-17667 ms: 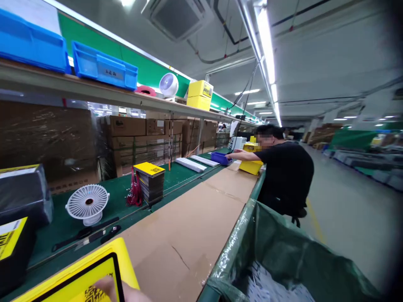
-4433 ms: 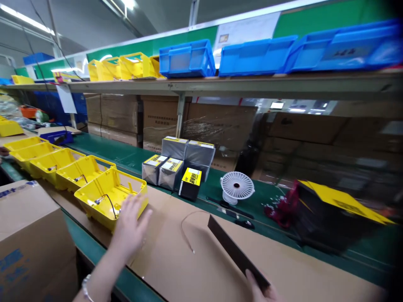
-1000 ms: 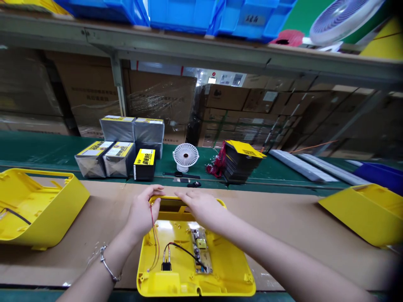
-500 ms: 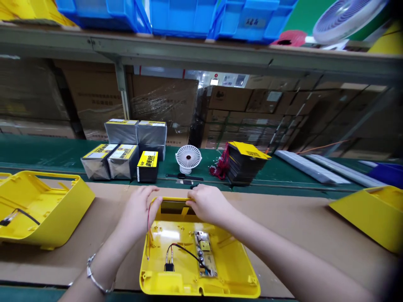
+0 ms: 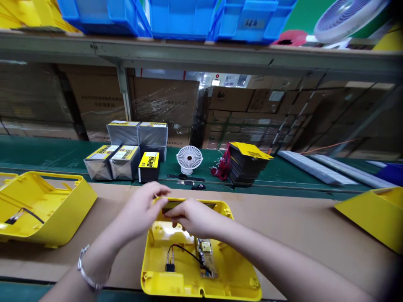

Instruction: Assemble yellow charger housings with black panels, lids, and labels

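A yellow plastic housing (image 5: 233, 289) lies open in front of me. Inside it sit a circuit board (image 5: 206, 256) and a small black connector (image 5: 170, 267), joined by a dark cable (image 5: 185, 251). At the back left corner of the rim is my left hand (image 5: 146, 207), its thumb and fingers curled close together; what they pinch, if anything, is too blurred to make out. My right hand (image 5: 192, 216) reaches over the back wall with fingertips pressed together close to the left thumb. Anything between these fingertips is hidden.
Similar yellow housings stand at the left (image 5: 69, 209) and right (image 5: 374, 214) on the cardboard-covered bench (image 5: 292, 226). Behind are wrapped boxes (image 5: 126, 161), a small white fan (image 5: 189, 159) and a stack of dark cards (image 5: 248, 163). Blue bins (image 5: 182, 19) line the shelf above.
My right hand has left the middle of the back rim and moved left and down into the housing. My left hand has shifted slightly. The red and black wire beneath it no longer shows clearly.
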Available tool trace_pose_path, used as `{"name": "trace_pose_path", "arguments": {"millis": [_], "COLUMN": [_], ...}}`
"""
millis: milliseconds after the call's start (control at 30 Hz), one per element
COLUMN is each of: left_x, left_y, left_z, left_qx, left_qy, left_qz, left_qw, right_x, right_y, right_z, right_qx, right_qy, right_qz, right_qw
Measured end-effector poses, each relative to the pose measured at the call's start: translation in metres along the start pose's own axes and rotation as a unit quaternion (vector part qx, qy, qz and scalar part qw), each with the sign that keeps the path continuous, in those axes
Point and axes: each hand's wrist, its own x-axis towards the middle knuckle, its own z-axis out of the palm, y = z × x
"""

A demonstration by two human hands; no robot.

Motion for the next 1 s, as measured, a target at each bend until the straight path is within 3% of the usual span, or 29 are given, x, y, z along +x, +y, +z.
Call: {"name": "trace_pose_path", "arguments": {"millis": [67, 167, 333, 500, 567, 667, 767, 900, 1000], "left_x": [0.021, 0.043, 0.057, 0.068, 0.071, 0.069, 0.062, 0.05, 0.032], "left_y": [-0.025, -0.045, -0.043, -0.045, -0.05, -0.057, -0.056, -0.027, 0.002], "left_z": [-0.004, -0.004, -0.007, -0.005, 0.002, 0.019, 0.031, 0.019, -0.002], "left_qx": [0.024, 0.04, 0.069, 0.098, 0.096, 0.078, 0.06, 0.046, 0.048], "left_qy": [-0.018, -0.108, -0.201, -0.237, -0.234, -0.207, -0.17, -0.114, -0.035], "left_qz": [-0.037, -0.07, -0.096, -0.119, -0.124, -0.135, -0.146, -0.121, -0.059], "left_qw": [0.999, 0.991, 0.972, 0.959, 0.959, 0.966, 0.973, 0.985, 0.996], "right_x": [-0.003, -0.005, -0.023, -0.06, -0.072, -0.08, -0.076, -0.074, -0.087], "right_y": [-0.006, -0.01, 0.001, 0.016, 0.026, 0.046, 0.061, 0.06, 0.049], "right_z": [-0.002, 0.002, 0.004, -0.016, -0.022, -0.022, -0.016, -0.02, -0.029], "right_qx": [-0.045, -0.137, -0.187, -0.127, -0.101, -0.152, -0.243, -0.276, -0.312], "right_qy": [-0.001, -0.009, -0.002, 0.043, 0.121, 0.253, 0.271, 0.273, 0.347], "right_qz": [-0.018, -0.032, -0.012, 0.03, 0.039, 0.072, 0.117, 0.13, 0.054], "right_qw": [0.999, 0.99, 0.982, 0.991, 0.987, 0.953, 0.924, 0.912, 0.883]}}
